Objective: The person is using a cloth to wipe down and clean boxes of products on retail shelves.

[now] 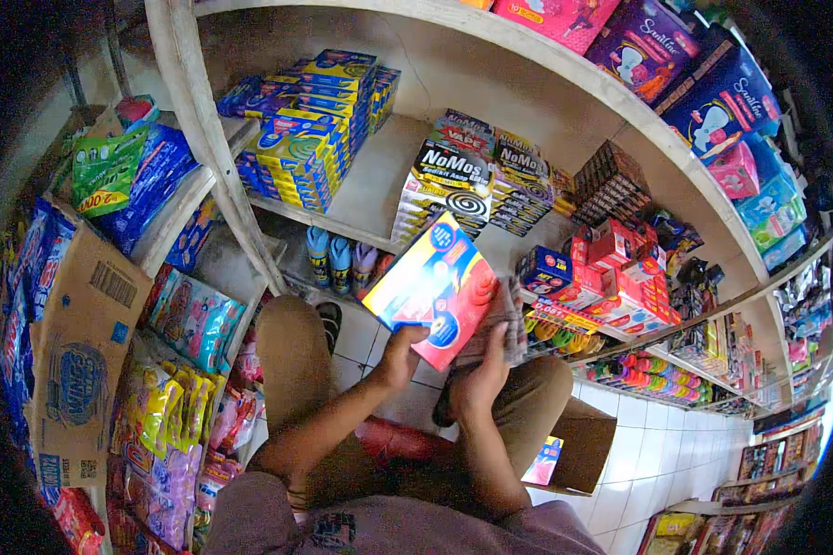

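Note:
My left hand (399, 357) grips the lower left corner of a flat blue, yellow and pink carton (434, 288), its printed face tilted up towards me. My right hand (482, 378) holds a checked cloth (503, 322) at the carton's right side; part of the cloth lies behind the carton. Beyond the carton, stacked black and white NoMos mosquito coil boxes (451, 177) stand on the shelf. Further left on that shelf are blue and yellow coil boxes (298, 149). Red boxes (621, 277) are piled to the right.
A wooden shelf edge (326, 222) runs before me, with spray cans (340, 260) below. An open cardboard box (583, 444) holding a similar carton stands on the tiled floor at right. At left are a flattened cardboard piece (87, 347) and packets (198, 319). Sanitary pad packs (722, 114) fill the upper shelf.

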`<state>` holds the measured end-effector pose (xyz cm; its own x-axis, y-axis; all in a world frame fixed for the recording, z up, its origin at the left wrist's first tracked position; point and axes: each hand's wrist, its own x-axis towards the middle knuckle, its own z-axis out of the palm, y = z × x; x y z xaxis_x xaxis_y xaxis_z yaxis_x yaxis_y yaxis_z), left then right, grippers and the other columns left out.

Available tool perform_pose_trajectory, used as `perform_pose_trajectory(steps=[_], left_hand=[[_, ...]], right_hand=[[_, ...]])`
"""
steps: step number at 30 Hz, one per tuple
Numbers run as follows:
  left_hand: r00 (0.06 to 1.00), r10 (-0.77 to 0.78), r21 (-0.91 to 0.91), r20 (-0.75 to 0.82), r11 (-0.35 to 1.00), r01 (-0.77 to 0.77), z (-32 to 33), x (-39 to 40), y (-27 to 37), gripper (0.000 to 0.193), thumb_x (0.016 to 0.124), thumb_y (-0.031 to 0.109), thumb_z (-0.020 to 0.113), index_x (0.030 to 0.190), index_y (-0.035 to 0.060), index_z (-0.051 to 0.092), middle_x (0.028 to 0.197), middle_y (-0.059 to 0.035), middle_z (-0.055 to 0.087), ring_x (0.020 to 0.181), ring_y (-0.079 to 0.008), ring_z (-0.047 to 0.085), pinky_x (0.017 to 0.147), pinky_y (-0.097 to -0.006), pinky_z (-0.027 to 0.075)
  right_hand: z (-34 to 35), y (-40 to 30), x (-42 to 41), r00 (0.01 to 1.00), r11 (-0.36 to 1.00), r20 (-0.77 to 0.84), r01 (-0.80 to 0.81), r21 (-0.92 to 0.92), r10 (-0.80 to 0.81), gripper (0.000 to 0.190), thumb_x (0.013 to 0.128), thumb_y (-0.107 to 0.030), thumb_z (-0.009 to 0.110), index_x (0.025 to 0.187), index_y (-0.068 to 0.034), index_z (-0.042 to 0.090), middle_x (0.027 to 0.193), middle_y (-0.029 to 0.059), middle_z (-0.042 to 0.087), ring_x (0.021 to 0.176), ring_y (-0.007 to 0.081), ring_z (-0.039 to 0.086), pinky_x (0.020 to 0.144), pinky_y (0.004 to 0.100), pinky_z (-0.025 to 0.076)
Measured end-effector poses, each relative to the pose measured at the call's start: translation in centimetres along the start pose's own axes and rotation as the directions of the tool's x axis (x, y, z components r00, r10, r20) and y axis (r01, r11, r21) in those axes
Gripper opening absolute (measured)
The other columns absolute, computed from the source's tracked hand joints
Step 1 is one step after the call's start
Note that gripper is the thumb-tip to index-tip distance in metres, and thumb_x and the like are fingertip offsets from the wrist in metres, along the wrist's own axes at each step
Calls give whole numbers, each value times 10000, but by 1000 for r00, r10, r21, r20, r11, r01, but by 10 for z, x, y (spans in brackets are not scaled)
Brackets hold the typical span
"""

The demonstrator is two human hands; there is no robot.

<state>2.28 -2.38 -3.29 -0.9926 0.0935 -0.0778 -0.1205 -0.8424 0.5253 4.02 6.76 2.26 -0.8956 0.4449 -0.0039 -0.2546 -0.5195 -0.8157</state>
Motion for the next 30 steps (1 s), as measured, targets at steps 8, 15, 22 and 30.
perform_pose_trajectory(steps=[8, 15, 22, 30], left_hand=[[989, 135, -45, -57, 989, -138, 8, 14, 39, 483, 733, 208, 516, 1164, 5, 437, 1133, -105, 526, 1087, -249, 492, 974, -407, 345], [975, 8, 82, 223, 996, -27, 2, 1, 26, 566, 701, 62, 596, 1232, 36, 402, 1141, -63, 513, 1075, -195, 498, 919, -334, 405], [829, 13, 69, 559, 996, -62, 38, -3, 24, 822, 817, 558, 460, 1380, 19, 201, 1458, -136, 121, 1347, -212, 104, 1077, -345, 35], [824, -29, -699, 566, 512, 498, -61, 13, -24, 473, 928, 361, 320, 1237, 10, 393, 1226, -130, 474, 1116, -226, 476, 980, -365, 361]], right_hand=[[-49, 15, -64, 972, 910, -9, -221, -352, 233, 452, 877, -296, 529, 1225, -45, 388, 1195, 92, 464, 1060, 212, 469, 914, 384, 368], [-27, -25, -16, 995, 918, 4, 95, -386, -102, 450, 894, -279, 497, 1236, -6, 394, 1182, 108, 481, 1054, 230, 487, 908, 357, 384], [-66, 17, -9, 995, 939, 81, -33, -343, 65, 417, 909, -250, 452, 1249, -11, 419, 1173, 107, 500, 1055, 188, 500, 896, 306, 397], [-4, -6, -44, 531, 390, 848, 781, -488, -3, 549, 803, -114, 469, 1326, -24, 326, 1422, 258, 128, 1309, 457, 100, 1030, 559, 86]])
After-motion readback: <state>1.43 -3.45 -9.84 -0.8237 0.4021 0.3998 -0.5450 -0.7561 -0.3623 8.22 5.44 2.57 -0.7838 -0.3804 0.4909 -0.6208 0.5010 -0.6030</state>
